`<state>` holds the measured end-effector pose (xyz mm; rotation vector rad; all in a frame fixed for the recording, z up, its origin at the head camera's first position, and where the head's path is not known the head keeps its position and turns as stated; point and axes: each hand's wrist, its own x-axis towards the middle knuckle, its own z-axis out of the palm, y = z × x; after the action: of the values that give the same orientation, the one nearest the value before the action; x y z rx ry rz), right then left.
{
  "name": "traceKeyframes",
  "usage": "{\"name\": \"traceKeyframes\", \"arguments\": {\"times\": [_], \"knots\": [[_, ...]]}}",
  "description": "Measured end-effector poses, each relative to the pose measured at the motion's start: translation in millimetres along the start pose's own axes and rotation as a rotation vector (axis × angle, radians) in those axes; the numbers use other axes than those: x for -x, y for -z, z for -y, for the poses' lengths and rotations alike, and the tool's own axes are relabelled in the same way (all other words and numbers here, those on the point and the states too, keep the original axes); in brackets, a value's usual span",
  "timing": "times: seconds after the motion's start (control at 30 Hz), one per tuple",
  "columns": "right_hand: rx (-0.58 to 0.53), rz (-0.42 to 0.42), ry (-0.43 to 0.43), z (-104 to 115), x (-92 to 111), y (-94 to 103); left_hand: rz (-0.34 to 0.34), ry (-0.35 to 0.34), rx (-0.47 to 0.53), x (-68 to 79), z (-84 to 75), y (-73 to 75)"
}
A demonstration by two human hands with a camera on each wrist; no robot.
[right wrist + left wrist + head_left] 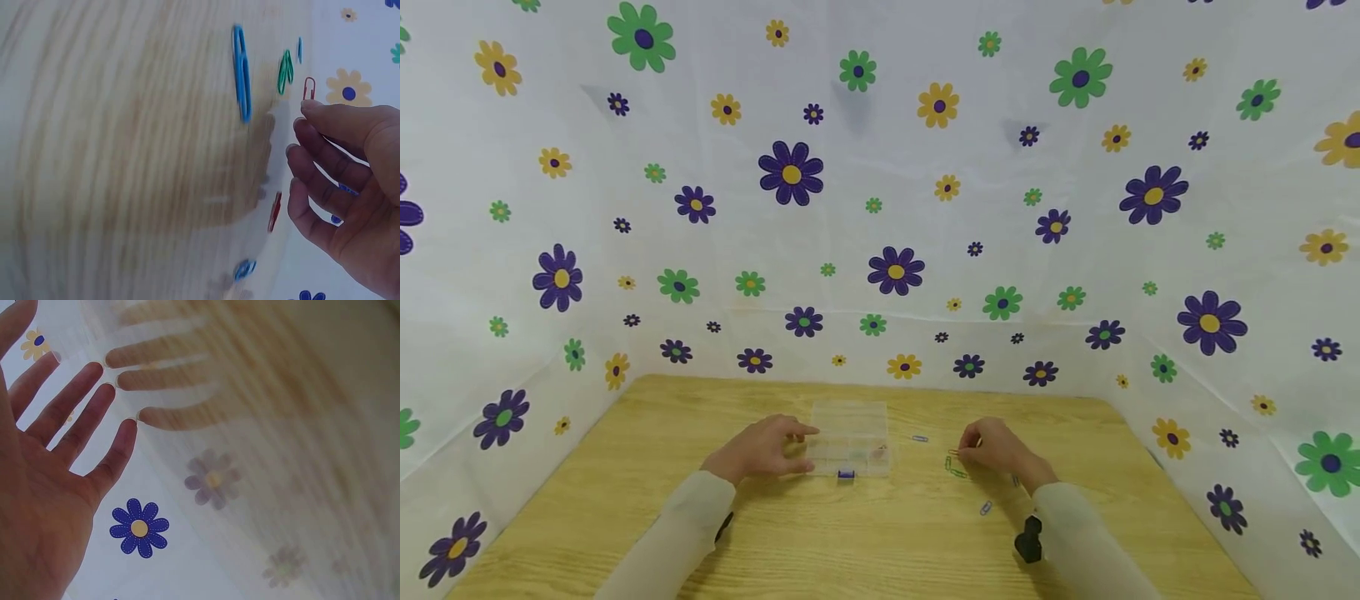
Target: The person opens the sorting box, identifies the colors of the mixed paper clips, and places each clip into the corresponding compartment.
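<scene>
At the left side of a clear plastic box (850, 471) is my left hand (767, 450), thumb by the front corner and fingers near the hinge of the raised lid (850, 417). The left wrist view shows the fingers of the left hand (69, 444) fairly straight and spread. To the right of the box, my right hand (996, 450) pinches a red paper clip (309, 87) between thumb and forefinger. Green paper clips (955, 472) lie just beside those fingertips. A small reddish item (882, 448) shows in the box's right compartment.
Blue paper clips lie about: one (920, 438) behind, one (986, 507) in front, one (1016, 481) beside the right wrist. Another red paper clip (275, 212) rests below the right fingers. A flowered cloth (880, 333) walls the wooden table (865, 550) at the back and sides.
</scene>
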<state>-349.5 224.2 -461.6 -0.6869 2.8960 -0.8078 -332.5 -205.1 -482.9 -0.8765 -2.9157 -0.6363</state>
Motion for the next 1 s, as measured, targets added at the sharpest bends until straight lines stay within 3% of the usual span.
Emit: {"name": "traceKeyframes", "arguments": {"times": [0.37,0.7,1.0], "knots": [[0.031,0.005,0.048,31,-18,-10.2,-0.010,-0.034,0.027,2.3,-2.3,5.8],[-0.007,0.019,0.126,44,-29,-14.6,0.003,-0.026,0.006,3.0,2.3,1.0],[0.000,-0.006,0.126,58,-40,-22.2,-0.002,-0.024,0.015,2.7,-0.2,2.4]]}}
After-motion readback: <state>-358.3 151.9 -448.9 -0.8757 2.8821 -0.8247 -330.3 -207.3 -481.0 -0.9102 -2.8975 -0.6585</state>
